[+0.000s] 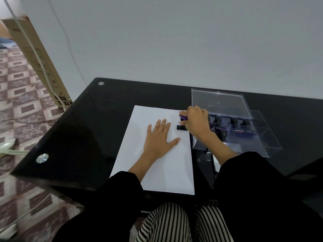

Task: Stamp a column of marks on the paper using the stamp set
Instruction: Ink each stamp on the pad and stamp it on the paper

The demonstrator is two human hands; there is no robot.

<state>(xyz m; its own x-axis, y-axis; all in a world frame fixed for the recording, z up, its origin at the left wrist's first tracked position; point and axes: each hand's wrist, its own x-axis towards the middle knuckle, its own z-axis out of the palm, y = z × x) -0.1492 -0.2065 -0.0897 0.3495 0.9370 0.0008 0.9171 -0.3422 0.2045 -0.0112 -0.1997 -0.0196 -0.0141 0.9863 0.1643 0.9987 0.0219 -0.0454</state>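
Pinning the paper (157,165) with flat, spread fingers, the left hand (160,137) steadied it (presumably against slipping) while the right hand (195,123) clamped the stamp (182,126) down.

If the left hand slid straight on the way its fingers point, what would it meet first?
Likely nothing: the left hand points across bare paper toward the black table beyond; the stamp and the right hand lie to its right, seemingly clear.
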